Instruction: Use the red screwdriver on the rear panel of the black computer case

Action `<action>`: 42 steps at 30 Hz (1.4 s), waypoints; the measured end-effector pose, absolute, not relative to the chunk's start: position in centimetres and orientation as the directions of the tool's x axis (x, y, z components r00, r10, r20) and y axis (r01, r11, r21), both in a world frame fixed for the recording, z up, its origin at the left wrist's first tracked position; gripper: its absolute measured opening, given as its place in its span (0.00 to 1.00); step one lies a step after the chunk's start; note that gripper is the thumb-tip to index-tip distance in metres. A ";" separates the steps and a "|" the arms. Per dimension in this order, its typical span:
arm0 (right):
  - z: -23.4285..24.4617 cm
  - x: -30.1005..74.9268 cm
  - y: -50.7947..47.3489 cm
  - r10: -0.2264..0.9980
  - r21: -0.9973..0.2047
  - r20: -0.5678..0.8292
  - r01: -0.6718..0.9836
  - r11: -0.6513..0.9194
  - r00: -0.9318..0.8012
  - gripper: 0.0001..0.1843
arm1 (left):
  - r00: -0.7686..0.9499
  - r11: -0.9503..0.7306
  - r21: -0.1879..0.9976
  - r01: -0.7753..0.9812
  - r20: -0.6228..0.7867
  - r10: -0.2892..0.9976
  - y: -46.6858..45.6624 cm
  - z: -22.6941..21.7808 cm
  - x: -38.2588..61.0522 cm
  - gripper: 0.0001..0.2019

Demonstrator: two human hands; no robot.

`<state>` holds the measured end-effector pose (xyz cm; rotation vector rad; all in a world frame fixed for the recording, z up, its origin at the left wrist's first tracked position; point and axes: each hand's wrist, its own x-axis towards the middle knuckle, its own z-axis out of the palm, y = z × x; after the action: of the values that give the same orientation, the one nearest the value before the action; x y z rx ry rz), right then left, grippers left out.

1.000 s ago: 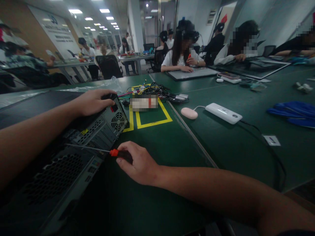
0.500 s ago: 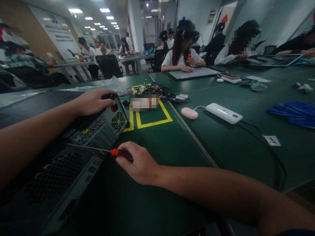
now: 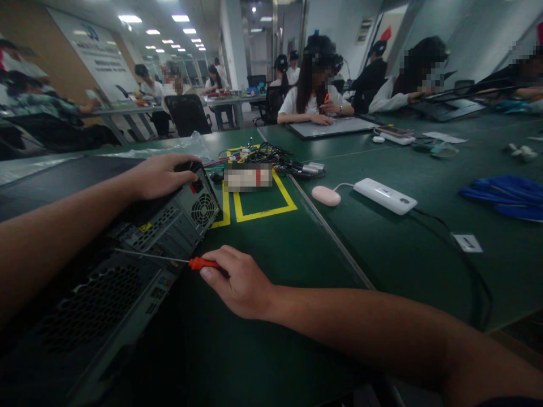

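Observation:
A black and grey computer case (image 3: 180, 217) lies on the left, with its rear vents, slots and ports facing right. My left hand (image 3: 167, 174) is over its upper edge, fingers curled round the corner beside a small red switch (image 3: 195, 186). In my right hand (image 3: 241, 280) is a screwdriver (image 3: 202, 263) with an orange-red handle, gripped between thumb and fingers. Its long thin shaft points left to the back of the case, by the slot covers. What the tip touches is too dark to make out.
Tangled cables (image 3: 271, 155) and a blurred-out box lie behind yellow tape (image 3: 267, 215) on the green table (image 3: 339, 254). Rightward are a pink oval item (image 3: 326, 195), a white power bank (image 3: 385, 195) and blue cloth (image 3: 509, 195). Other people sit across, working on flat panels.
The screwdriver handle has turned in my right fingers: its dark side showed before, its orange-red side now. My left hand stays put. A panel at the far right has shifted.

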<state>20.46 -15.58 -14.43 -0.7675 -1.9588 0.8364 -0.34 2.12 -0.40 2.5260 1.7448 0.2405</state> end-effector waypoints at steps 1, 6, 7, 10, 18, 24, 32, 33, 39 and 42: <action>-14.4 20.5 -15.6 0.763 -0.785 0.457 0.195 0.588 -0.457 0.11 | 0.343 -0.353 0.140 0.925 0.091 0.935 2.1 -0.4 -0.3 0.44; -14.4 20.5 -15.7 0.760 -0.797 0.451 0.172 0.578 -0.467 0.12 | 0.337 -0.345 0.142 0.928 0.076 0.938 1.9 -0.3 -0.1 0.44; -14.4 20.5 -15.7 0.765 -0.804 0.450 0.164 0.571 -0.460 0.13 | 0.339 -0.347 0.137 0.928 0.078 0.937 1.9 -0.2 -0.1 0.44; -14.5 20.5 -15.9 0.785 -0.824 0.427 0.164 0.542 -0.449 0.17 | 0.352 -0.363 0.127 0.923 0.096 0.931 1.9 -0.3 -0.2 0.43; -14.6 20.5 -15.8 0.784 -0.822 0.419 0.176 0.542 -0.459 0.11 | 0.357 -0.368 0.125 0.922 0.101 0.929 2.0 -0.4 -0.2 0.44; -14.4 20.5 -15.7 0.785 -0.826 0.413 0.172 0.536 -0.461 0.10 | 0.354 -0.363 0.123 0.924 0.091 0.931 2.0 -0.3 -0.3 0.43; -14.2 20.5 -15.8 0.793 -0.833 0.401 0.178 0.524 -0.458 0.10 | 0.378 -0.387 0.129 0.913 0.091 0.922 2.6 -0.5 -0.8 0.43; -14.2 20.5 -15.8 0.793 -0.834 0.403 0.174 0.524 -0.456 0.10 | 0.379 -0.388 0.131 0.912 0.089 0.921 2.6 -0.5 -0.8 0.43; -14.2 20.5 -15.8 0.796 -0.836 0.408 0.169 0.523 -0.447 0.10 | 0.374 -0.382 0.134 0.914 0.087 0.924 2.4 -0.4 -0.6 0.42; -14.1 20.5 -15.9 0.798 -0.831 0.411 0.179 0.527 -0.441 0.10 | 0.366 -0.375 0.133 0.918 0.086 0.927 2.2 -0.3 -0.4 0.43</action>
<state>20.51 -15.88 -14.06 -0.7989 -1.9172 0.9200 -0.39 2.21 -0.34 2.5444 1.7199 0.2246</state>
